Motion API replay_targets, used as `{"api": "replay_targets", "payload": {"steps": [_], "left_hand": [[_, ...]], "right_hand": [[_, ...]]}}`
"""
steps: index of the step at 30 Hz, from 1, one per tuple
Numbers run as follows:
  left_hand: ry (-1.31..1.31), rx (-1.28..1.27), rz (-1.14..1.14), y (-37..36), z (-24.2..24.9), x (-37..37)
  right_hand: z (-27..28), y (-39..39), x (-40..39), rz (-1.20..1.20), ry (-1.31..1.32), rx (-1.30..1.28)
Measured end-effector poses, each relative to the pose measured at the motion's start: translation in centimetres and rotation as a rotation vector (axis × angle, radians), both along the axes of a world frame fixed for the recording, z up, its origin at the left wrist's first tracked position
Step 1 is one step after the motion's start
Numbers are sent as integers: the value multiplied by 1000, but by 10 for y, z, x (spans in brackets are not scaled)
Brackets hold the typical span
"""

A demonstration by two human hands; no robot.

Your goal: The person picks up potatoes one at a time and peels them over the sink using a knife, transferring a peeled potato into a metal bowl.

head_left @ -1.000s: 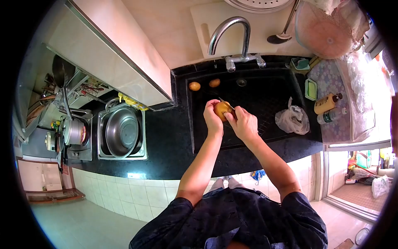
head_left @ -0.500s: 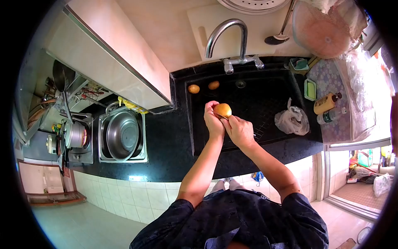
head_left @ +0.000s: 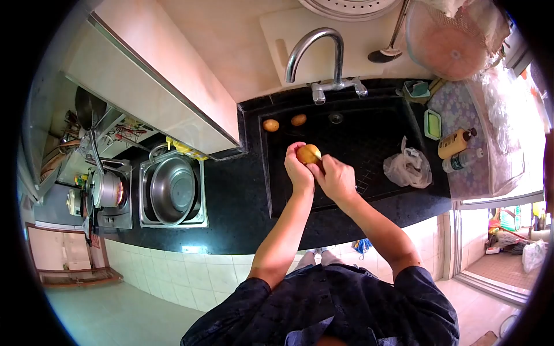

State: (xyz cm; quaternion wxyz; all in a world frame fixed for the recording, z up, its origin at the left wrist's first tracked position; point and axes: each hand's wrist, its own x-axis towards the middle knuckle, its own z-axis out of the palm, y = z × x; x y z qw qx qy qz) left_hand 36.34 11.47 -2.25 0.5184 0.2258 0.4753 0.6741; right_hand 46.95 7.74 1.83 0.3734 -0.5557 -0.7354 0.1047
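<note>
Over the black sink (head_left: pixel 277 184), my left hand (head_left: pixel 299 173) is wrapped round a yellow-brown potato (head_left: pixel 308 154), partly paler on its surface. My right hand (head_left: pixel 336 180) is closed on a small bladed tool (head_left: pixel 318 155); its thin edge meets the right side of the potato, and its other end shows past the palm. Most of the tool is hidden by the fingers, so I cannot tell a knife from a peeler. Both hands are close together, thumbs near the potato. Two more potatoes, one at the left (head_left: pixel 270 125) and a smaller one (head_left: pixel 298 120), lie in the sink's far left corner.
A crumpled plastic bag (head_left: pixel 408 168) lies in the sink at right. Above it arches the chrome faucet (head_left: pixel 316 34). Bottles (head_left: pixel 454 144) and a green soap dish (head_left: pixel 432 124) stand at the right edge. Left are a steel basin (head_left: pixel 173 190) and a pot (head_left: pixel 105 190) on the stove.
The potato has turned and tipped in my left hand. My right hand has shifted slightly, with the blade moving from the near side to the right side of the potato.
</note>
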Motion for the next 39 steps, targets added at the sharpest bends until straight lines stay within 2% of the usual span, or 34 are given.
{"api": "replay_targets", "payload": {"steps": [2,4,6,8,11,14,15,20,22,24,29,32,34,36,39], "left_hand": [[-59,-26,-7,-3,-1,2],[-171,-37,11,-7,2,4],[-210,-102,8,-7,13,6],[-248,-168,6,-8,22,7],[-238,-144,12,-7,12,9],[-251,-153,-1,-5,10,8],[-254,-171,1,-7,22,8],[-309,-218,66,-7,22,14],[-336,-215,45,-8,24,13],[-343,-174,11,-8,26,12],[-359,-239,38,0,-6,15],[-318,-210,0,-3,-9,12],[-346,-239,-21,-3,-7,7],[-357,-288,-10,-7,1,10],[-361,-333,52,-12,23,19]], "right_hand": [[-11,-1,-1,52,-21,25],[1,0,4,76,-9,34],[16,3,8,-33,-73,-103],[3,-1,6,25,-27,-41],[-17,-7,3,92,-49,11],[-2,0,7,40,-4,67],[6,1,9,-7,-54,3],[-21,-3,8,59,-76,43],[-14,0,11,90,-74,55],[1,3,10,-4,-34,72],[-33,-7,5,49,-76,57],[-23,-2,12,46,-66,78],[-2,0,15,-52,-23,-36],[-14,-5,13,-35,-24,-74],[-29,-12,8,4,-61,39]]}}
